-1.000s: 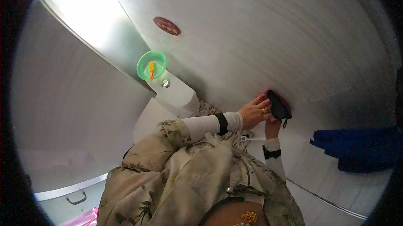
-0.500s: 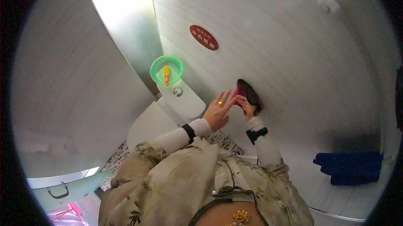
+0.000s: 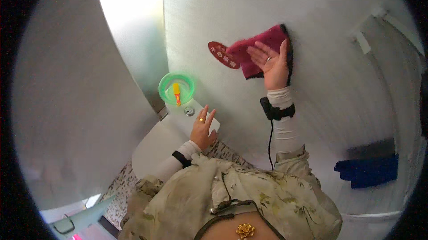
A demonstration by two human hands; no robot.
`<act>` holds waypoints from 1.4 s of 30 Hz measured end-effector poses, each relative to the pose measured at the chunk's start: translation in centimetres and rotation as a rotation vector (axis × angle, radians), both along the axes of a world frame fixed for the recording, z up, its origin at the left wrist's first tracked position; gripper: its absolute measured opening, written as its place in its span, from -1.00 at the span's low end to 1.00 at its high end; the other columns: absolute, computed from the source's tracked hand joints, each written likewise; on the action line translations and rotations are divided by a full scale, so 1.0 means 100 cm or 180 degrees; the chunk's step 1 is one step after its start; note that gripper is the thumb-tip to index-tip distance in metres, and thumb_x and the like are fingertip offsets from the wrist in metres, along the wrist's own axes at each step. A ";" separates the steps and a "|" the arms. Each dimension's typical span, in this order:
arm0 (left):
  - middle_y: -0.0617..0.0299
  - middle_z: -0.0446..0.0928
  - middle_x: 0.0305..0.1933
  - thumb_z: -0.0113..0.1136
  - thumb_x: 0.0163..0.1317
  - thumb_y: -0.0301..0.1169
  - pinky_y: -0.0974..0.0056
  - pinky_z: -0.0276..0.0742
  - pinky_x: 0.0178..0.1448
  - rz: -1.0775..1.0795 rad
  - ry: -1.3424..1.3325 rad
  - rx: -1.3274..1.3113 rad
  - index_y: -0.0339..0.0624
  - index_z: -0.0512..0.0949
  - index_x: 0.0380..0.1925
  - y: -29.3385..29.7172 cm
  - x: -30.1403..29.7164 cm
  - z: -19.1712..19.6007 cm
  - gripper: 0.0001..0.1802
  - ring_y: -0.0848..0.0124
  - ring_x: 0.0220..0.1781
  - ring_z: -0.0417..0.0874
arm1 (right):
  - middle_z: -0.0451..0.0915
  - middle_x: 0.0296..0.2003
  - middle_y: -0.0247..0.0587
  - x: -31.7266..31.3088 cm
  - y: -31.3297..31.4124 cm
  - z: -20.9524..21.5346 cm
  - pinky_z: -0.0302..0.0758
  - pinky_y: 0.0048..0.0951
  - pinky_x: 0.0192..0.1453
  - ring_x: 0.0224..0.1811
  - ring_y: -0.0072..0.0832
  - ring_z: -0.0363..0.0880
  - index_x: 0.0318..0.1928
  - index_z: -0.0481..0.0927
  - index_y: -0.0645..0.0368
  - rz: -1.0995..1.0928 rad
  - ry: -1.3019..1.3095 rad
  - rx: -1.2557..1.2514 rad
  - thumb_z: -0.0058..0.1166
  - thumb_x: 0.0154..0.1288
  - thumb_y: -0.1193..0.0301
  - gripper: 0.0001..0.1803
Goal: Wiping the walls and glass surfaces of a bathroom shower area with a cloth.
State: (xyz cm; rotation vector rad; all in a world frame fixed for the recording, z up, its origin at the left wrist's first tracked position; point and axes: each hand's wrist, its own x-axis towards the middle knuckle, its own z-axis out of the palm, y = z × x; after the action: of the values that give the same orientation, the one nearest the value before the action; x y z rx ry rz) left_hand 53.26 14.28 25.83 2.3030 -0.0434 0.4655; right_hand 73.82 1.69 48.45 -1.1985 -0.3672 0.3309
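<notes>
A dark pink cloth [image 3: 243,57] with a black edge is spread beside a red oval sticker [image 3: 218,52] on the pale wall. My right hand [image 3: 274,66] overlaps the cloth, palm facing up toward me and fingers stretched out, with a ring on one finger. Whether its back presses on the cloth I cannot tell. Lower down, my left hand [image 3: 204,128] has its fingers extended over the edge of the white toilet tank [image 3: 189,124], holding nothing. On the tank stands a green basin [image 3: 192,84] with a yellow-and-orange brush [image 3: 177,93] in it.
The toilet lid [image 3: 156,146] is at the lower left, next to mosaic tiling [image 3: 127,177]. A grey partition [image 3: 71,88] rises at the left. White rails [image 3: 363,41] are at the upper right, and a dark blue cloth-like piece [image 3: 370,171] is at the lower right.
The cloth, bunched in my right hand earlier, is now spread out higher up. My right hand has moved up and opened; my left hand has drawn away toward the tank.
</notes>
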 end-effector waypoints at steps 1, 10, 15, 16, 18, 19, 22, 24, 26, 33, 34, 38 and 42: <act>-0.20 -0.01 0.46 0.26 -0.07 -0.51 -0.06 0.17 0.42 -0.0019 -0.0021 0.0040 -0.10 0.11 0.38 0.001 0.001 0.003 -0.07 -0.22 0.42 0.11 | 0.62 -0.04 -0.03 -0.005 0.001 0.017 0.43 -0.30 0.15 -0.01 -0.29 0.61 0.11 0.51 0.25 -0.0207 -0.0490 -0.0121 -0.31 0.39 -0.21 -0.24; -0.20 -0.02 0.46 0.25 -0.04 -0.52 -0.04 0.16 0.43 -0.0407 -0.0073 0.0006 -0.13 0.10 0.38 0.005 0.000 0.010 -0.09 -0.18 0.42 0.12 | 0.48 0.01 0.06 -0.016 -0.042 0.029 0.45 -0.16 0.10 0.05 -0.10 0.48 0.21 0.44 0.18 -0.2621 -0.5349 -0.3386 0.26 0.20 0.30 -0.42; -0.24 -0.01 0.45 0.25 -0.03 -0.49 -0.02 0.16 0.43 -0.0443 -0.0017 0.0007 -0.13 0.09 0.39 0.013 -0.005 0.004 -0.08 -0.19 0.42 0.13 | 0.27 0.25 0.05 -0.012 -0.091 0.024 0.29 -0.12 0.30 0.24 -0.02 0.33 0.26 0.40 0.16 -0.3192 -0.4875 -0.3459 0.27 0.19 0.27 -0.36; -0.25 0.00 0.45 0.26 -0.03 -0.48 -0.02 0.17 0.42 -0.0444 -0.0047 -0.0021 -0.13 0.09 0.39 0.015 -0.006 -0.002 -0.08 -0.19 0.42 0.13 | 0.28 0.24 0.05 -0.016 -0.101 0.029 0.28 -0.12 0.31 0.25 -0.02 0.32 0.26 0.40 0.15 -0.3209 -0.4735 -0.3269 0.26 0.20 0.26 -0.36; -0.27 0.00 0.45 0.27 -0.04 -0.46 -0.02 0.18 0.42 -0.0426 -0.0085 -0.0044 -0.13 0.09 0.39 0.019 -0.006 -0.015 -0.07 -0.19 0.41 0.13 | 0.30 0.23 0.06 -0.027 -0.119 0.041 0.26 -0.12 0.33 0.27 -0.02 0.31 0.27 0.39 0.13 -0.3225 -0.4476 -0.2893 0.25 0.21 0.24 -0.36; -0.28 0.00 0.44 0.28 -0.05 -0.45 -0.02 0.18 0.41 -0.0378 -0.0069 -0.0033 -0.13 0.09 0.39 0.022 -0.011 -0.023 -0.07 -0.20 0.41 0.14 | 0.31 0.24 -0.02 -0.040 -0.120 0.054 0.26 -0.11 0.34 0.29 0.00 0.29 0.28 0.39 0.06 -0.3587 -0.4822 -0.3683 0.22 0.22 0.21 -0.37; -0.31 0.01 0.44 0.29 -0.04 -0.41 -0.01 0.19 0.40 -0.0410 -0.0089 -0.0034 -0.16 0.10 0.39 0.024 -0.013 -0.039 -0.07 -0.20 0.41 0.14 | 0.23 0.34 -0.09 -0.037 -0.113 0.063 0.24 -0.08 0.36 0.35 0.04 0.21 0.35 0.28 0.07 -0.3690 -0.5244 -0.4448 0.16 0.25 0.22 -0.32; -0.31 0.02 0.43 0.29 -0.04 -0.41 -0.01 0.19 0.40 -0.0480 0.0119 -0.0040 -0.17 0.09 0.39 0.019 -0.009 -0.043 -0.07 -0.20 0.41 0.14 | 0.24 0.35 -0.18 -0.029 -0.097 0.070 0.25 -0.11 0.36 0.34 -0.07 0.26 0.33 0.32 0.01 -0.3197 -0.5187 -0.4230 0.18 0.23 0.22 -0.33; -0.31 0.01 0.44 0.28 -0.03 -0.41 -0.01 0.19 0.40 -0.0538 0.0083 -0.0086 -0.16 0.09 0.39 0.020 -0.006 -0.041 -0.08 -0.19 0.42 0.13 | 0.22 0.37 -0.23 -0.015 -0.066 0.075 0.24 -0.15 0.37 0.34 -0.17 0.28 0.34 0.31 -0.01 -0.2540 -0.5109 -0.3797 0.18 0.22 0.23 -0.33; -0.23 -0.05 0.47 0.23 0.04 -0.47 -0.01 0.19 0.41 -0.0921 0.0163 -0.0116 -0.12 0.05 0.41 -0.004 0.013 -0.005 -0.10 -0.16 0.44 0.10 | 0.50 0.12 -0.18 0.020 0.049 0.098 0.41 -0.13 0.20 0.15 -0.13 0.46 0.33 0.31 -0.05 -0.1705 -0.5084 -0.4123 0.10 0.26 0.26 -0.38; -0.22 -0.06 0.47 0.23 0.04 -0.47 -0.01 0.19 0.41 -0.0958 0.0101 -0.0060 -0.11 0.04 0.41 -0.009 0.015 0.001 -0.10 -0.16 0.44 0.10 | 0.51 0.10 -0.18 0.035 0.063 0.087 0.43 -0.12 0.17 0.12 -0.13 0.47 0.32 0.32 -0.06 -0.1769 -0.4937 -0.4023 0.09 0.27 0.26 -0.40; -0.15 -0.05 0.49 0.23 0.04 -0.49 0.00 0.19 0.42 -0.1042 -0.0157 -0.0201 -0.11 0.04 0.41 -0.025 0.014 0.016 -0.10 -0.13 0.45 0.11 | 0.55 0.01 -0.16 0.066 0.066 0.073 0.47 -0.10 0.09 0.04 -0.12 0.51 0.29 0.37 -0.11 -0.1972 -0.4805 -0.3897 0.04 0.30 0.28 -0.47; -0.22 -0.02 0.47 0.21 0.03 -0.49 0.00 0.20 0.41 -0.0340 -0.0053 -0.0215 -0.11 0.08 0.41 0.021 -0.010 -0.001 -0.12 -0.17 0.43 0.13 | 0.52 0.08 -0.12 0.006 0.036 0.075 0.36 -0.05 0.19 0.13 -0.11 0.46 0.32 0.36 -0.13 -0.1841 -0.5096 -0.3808 0.04 0.26 0.28 -0.43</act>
State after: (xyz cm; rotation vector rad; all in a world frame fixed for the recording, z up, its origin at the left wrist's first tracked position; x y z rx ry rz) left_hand 52.22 16.40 25.75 2.2182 -0.1558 0.4250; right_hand 74.47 5.32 55.98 -2.5004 -1.2345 -1.2147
